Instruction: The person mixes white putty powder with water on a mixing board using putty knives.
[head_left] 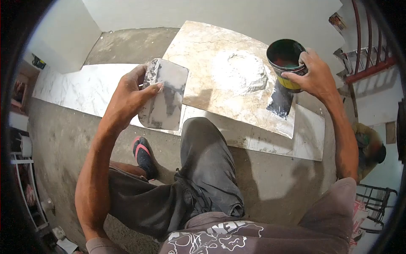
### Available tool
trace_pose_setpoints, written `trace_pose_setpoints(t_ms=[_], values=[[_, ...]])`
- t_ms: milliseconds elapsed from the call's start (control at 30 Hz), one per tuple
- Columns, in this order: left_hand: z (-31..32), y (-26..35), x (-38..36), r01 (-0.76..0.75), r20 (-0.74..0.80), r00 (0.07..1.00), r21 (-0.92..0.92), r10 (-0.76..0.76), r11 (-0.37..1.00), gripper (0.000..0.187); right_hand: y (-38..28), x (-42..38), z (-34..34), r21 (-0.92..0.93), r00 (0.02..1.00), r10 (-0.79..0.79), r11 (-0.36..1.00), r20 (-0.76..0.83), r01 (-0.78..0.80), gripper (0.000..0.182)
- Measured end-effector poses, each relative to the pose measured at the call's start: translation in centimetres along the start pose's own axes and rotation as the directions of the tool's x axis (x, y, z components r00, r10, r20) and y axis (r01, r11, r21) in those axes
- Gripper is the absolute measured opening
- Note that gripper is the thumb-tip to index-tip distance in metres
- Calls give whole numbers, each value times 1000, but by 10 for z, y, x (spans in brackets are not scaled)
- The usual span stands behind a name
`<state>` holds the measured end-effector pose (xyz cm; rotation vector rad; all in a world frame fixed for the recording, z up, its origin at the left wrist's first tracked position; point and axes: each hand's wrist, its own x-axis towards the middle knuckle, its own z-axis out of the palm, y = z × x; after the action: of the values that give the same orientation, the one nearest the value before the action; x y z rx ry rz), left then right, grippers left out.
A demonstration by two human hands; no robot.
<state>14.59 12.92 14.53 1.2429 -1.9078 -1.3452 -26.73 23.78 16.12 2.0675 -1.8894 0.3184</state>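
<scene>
My left hand [133, 95] grips a flat grey plate with rounded corners [169, 95], its face smeared with pale and dark patches. The thumb lies over the near face and the fingers go behind it. On the right, my right hand [314, 76] is closed round the rim of an open can [284, 63], dark inside with a yellow band low on its side. The can is tilted so that its mouth faces me. Between the hands, a heap of white powder [243, 72] lies on a beige marble-patterned slab [198, 46]. Below the can, a black flat blade-like piece [281, 101] with white residue rests on the slab.
White marble-look tiles [86, 86] lie under and beside the slab on the concrete floor [72, 139]. My sandalled foot [144, 156] stands left of my bent knee. A red railing [372, 70] rises at upper right. Another person [368, 146] is at the right edge.
</scene>
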Motion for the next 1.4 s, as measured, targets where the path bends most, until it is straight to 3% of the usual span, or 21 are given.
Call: trace_pose_setpoints(t_ms=[200,300,500,1400], values=[[-2,0,2,2,0,1000,-25,-2,1000,38,6,19,10,-126,996,-5,992,84,15,63],[-4,-3,3,-15,-5,1000,-7,15,1000,42,3,24,16,-179,997,-75,981,32,79,63],[-4,-1,2,-22,-5,1000,28,22,999,45,-14,33,14,-162,984,6,986,181,24,61],[-9,-7,1,-65,-12,998,10,66,998,43,-33,42,25,-226,968,-103,961,230,156,51]])
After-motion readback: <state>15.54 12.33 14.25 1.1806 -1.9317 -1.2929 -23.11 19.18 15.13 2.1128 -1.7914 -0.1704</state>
